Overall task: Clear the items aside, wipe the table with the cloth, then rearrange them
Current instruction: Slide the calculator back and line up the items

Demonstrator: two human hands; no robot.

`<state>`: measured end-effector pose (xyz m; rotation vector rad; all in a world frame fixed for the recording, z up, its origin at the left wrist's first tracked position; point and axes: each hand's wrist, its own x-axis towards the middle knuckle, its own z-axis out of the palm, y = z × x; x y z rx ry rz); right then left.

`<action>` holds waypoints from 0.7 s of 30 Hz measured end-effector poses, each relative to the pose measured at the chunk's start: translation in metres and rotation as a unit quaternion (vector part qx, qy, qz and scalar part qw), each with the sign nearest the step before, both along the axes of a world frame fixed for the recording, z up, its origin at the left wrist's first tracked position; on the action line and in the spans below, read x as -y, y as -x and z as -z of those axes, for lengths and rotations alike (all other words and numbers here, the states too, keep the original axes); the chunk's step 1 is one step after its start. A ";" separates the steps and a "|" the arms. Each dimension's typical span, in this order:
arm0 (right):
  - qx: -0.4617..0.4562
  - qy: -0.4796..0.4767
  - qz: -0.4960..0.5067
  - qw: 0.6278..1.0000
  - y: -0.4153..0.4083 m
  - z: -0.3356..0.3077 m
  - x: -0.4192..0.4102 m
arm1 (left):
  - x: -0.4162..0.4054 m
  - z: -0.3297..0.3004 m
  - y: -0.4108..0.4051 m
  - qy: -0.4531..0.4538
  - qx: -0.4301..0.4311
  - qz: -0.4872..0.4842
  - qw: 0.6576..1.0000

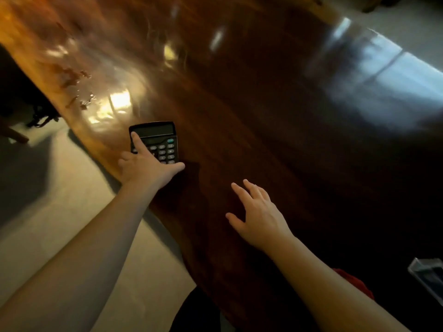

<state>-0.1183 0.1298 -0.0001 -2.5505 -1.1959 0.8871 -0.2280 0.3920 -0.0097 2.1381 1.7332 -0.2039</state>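
A black calculator (160,137) lies flat on the dark glossy wooden table (263,116), close to the table's left edge. My left hand (146,167) grips it from the near end, thumb at its right side and a finger stretched over the keys toward the display. My right hand (257,216) hovers over bare wood to the right, fingers spread, holding nothing. A red cloth (352,282) shows partly at the lower right, behind my right forearm.
A clear plastic box (426,280) sits at the table's lower right corner of view. The table's left edge runs diagonally, with pale floor (60,200) beyond it. A dark chair leg (16,135) stands at far left. Bright reflections cover the far tabletop.
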 end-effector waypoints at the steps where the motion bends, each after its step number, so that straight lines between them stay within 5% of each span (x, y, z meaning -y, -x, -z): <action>1: -0.002 -0.009 0.016 1.000 -0.003 0.000 0.010 | 0.012 -0.003 -0.007 0.004 0.007 0.016 1.000; 21: 0.075 -0.059 0.363 0.927 -0.023 -0.009 0.308 | 0.359 -0.015 -0.188 0.036 0.006 0.372 0.927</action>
